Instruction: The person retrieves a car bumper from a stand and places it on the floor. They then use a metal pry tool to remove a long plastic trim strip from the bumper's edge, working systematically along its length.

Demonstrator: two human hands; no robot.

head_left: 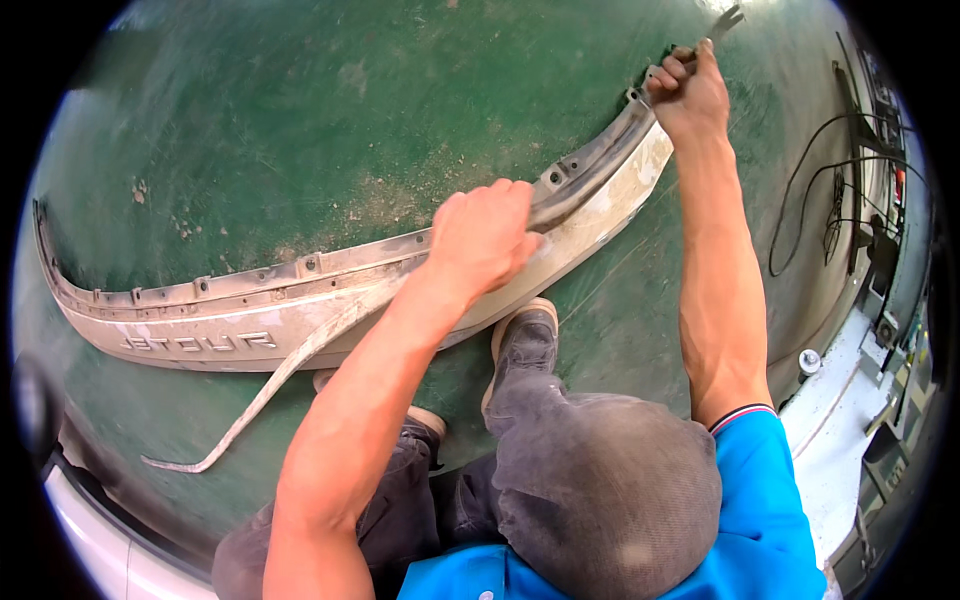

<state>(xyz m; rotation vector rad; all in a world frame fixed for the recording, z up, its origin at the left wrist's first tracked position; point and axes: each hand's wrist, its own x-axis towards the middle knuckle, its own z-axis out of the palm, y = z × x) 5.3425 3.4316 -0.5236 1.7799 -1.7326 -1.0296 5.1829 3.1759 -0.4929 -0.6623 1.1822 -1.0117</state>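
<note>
A long, dirty cream-coloured bumper cover [590,245] with raised lettering lies curved across the floor in front of me. My left hand [480,240] is closed around a long, narrow, pale trim strip [325,335] above the bumper's middle. The strip's loose end bends down to the left, over the bumper and onto the floor. At the bumper's far right end my right hand [690,95] is closed, and a dark piece with a forked end [728,22] sticks out beyond its fingers. I cannot tell whether this piece joins the strip.
Green floor [300,110] with scattered dirt crumbs surrounds the bumper. My shoe [525,325] stands close to its near edge. Black cables [800,190] and metal parts lie along the right side. A white car panel [100,530] is at the lower left.
</note>
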